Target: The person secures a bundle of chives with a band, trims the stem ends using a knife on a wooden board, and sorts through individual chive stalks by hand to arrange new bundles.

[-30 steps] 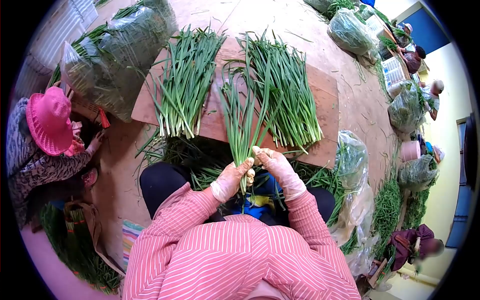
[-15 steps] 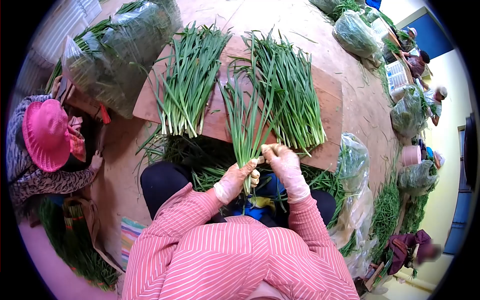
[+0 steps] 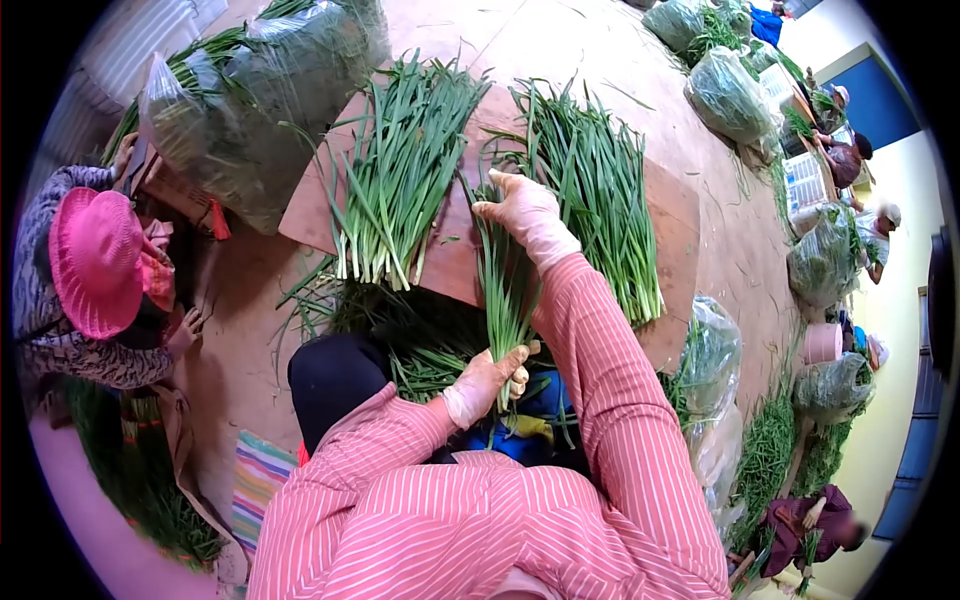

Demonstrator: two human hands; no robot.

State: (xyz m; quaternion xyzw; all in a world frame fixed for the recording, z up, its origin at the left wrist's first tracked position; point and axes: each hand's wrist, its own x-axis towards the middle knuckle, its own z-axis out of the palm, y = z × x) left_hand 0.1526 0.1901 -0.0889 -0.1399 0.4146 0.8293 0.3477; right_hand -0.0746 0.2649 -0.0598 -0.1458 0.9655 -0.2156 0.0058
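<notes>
My left hand (image 3: 482,385), gloved, is wrapped round the pale stem ends of a small bunch of garlic chives (image 3: 500,282), held over my lap. The bunch's green leaves point away from me across the board's near edge. My right hand (image 3: 528,212), also gloved, is stretched out over the upper leaves, thumb and forefinger apart beside them. To the left lies a large pile of garlic chives (image 3: 405,170), pale ends towards me. Another pile (image 3: 600,190) lies to the right, partly behind my right arm.
The piles rest on a wooden board (image 3: 672,240). Loose greens (image 3: 420,345) lie below its near edge. A large plastic bag of greens (image 3: 270,110) stands at left, near a person in a pink hat (image 3: 95,260). More bags (image 3: 730,95) and people line the right side.
My right hand has moved from the stem ends up and away to the bunch's leaves. My left hand keeps its grip on the bunch. The view has shifted slightly.
</notes>
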